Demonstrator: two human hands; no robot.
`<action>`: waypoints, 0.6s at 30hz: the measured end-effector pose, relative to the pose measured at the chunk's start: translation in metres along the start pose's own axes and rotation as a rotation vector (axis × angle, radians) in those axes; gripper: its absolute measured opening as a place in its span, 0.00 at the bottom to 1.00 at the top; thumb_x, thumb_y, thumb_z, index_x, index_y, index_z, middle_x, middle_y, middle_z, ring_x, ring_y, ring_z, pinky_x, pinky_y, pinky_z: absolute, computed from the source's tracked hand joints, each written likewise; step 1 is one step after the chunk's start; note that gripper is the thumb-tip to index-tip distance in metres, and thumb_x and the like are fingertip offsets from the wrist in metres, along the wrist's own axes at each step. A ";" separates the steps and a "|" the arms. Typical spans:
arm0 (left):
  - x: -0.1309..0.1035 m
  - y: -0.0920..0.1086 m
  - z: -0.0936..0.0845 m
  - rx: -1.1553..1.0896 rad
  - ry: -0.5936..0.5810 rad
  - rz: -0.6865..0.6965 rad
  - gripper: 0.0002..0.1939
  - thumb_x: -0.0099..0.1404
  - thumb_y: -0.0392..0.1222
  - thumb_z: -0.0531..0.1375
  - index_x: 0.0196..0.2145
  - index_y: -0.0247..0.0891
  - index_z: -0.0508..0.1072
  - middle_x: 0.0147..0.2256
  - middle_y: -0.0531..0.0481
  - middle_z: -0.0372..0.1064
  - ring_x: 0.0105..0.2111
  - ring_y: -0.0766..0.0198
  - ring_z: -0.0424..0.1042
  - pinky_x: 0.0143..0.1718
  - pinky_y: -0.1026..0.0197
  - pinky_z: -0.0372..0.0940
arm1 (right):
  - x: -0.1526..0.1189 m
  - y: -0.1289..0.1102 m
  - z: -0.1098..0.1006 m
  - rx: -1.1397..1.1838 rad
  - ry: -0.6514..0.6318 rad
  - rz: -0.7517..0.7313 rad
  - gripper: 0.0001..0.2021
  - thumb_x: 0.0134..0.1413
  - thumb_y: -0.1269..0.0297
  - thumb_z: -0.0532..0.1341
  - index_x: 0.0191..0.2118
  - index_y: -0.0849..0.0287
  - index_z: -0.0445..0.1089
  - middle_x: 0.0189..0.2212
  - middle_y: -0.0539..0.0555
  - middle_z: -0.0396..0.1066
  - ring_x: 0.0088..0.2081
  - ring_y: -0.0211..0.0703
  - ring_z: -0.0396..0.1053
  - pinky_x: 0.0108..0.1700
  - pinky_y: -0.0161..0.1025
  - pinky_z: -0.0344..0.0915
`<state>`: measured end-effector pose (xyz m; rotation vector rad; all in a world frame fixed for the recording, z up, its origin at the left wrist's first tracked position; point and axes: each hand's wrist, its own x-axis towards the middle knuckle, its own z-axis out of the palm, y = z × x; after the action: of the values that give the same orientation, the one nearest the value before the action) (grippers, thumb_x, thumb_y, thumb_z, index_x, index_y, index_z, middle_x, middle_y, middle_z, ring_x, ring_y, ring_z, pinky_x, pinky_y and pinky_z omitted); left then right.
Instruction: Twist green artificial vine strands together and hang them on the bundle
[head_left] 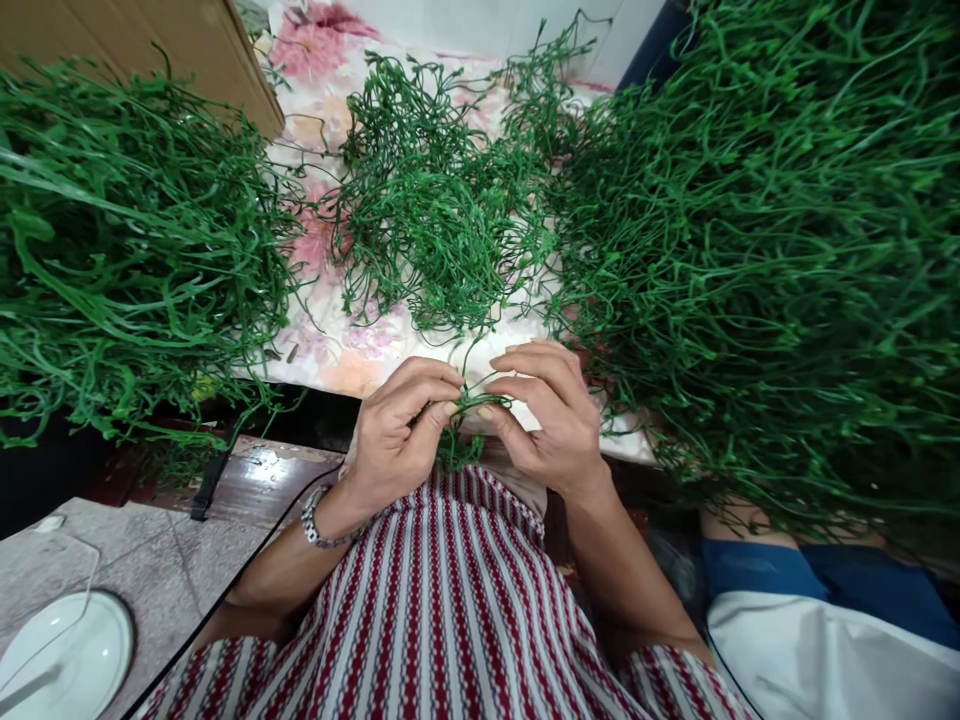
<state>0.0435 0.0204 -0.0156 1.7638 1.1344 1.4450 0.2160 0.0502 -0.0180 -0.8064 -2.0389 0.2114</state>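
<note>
Close in front of my body, both hands meet at a small sprig of thin green plastic-looking stems [474, 402]. My left hand [405, 420] is closed, pinching the sprig between thumb and fingertips. My right hand [551, 415] has its thumb and index finger at the stems on the other side, with its upper fingers raised and curved. A few strands hang below the fingers and one reaches up toward the table. Just beyond lies a loose tangle of similar green stems [450, 230].
Large heaps of green stems rise at left [142, 230] and right [765, 260] on a floral tablecloth [360, 370]. A cardboard box [150, 50] stands at the back left. A white round base [75, 660] is on the floor at lower left. Someone's blue-clad leg [757, 570] shows at right.
</note>
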 end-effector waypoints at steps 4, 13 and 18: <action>-0.001 -0.001 0.003 -0.105 0.145 -0.026 0.05 0.61 0.32 0.57 0.33 0.37 0.72 0.35 0.48 0.71 0.38 0.63 0.70 0.40 0.59 0.65 | -0.008 -0.001 0.008 0.073 -0.034 0.058 0.05 0.48 0.68 0.64 0.33 0.61 0.69 0.37 0.58 0.71 0.43 0.47 0.67 0.46 0.48 0.66; 0.000 -0.009 0.001 -0.023 0.079 -0.009 0.06 0.59 0.29 0.58 0.34 0.36 0.72 0.26 0.52 0.67 0.28 0.69 0.66 0.29 0.67 0.61 | 0.003 -0.011 -0.029 0.158 0.084 0.209 0.07 0.54 0.65 0.58 0.38 0.58 0.71 0.41 0.58 0.69 0.44 0.48 0.67 0.47 0.48 0.64; 0.000 -0.006 0.003 -0.006 -0.034 0.061 0.07 0.59 0.27 0.57 0.30 0.35 0.71 0.24 0.52 0.66 0.28 0.69 0.66 0.30 0.66 0.61 | 0.019 -0.018 -0.022 0.131 -0.217 0.098 0.12 0.54 0.65 0.60 0.44 0.61 0.68 0.38 0.57 0.71 0.41 0.45 0.68 0.44 0.44 0.65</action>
<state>0.0446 0.0234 -0.0212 1.8260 1.0669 1.4470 0.2183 0.0444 0.0162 -0.8315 -2.1627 0.5010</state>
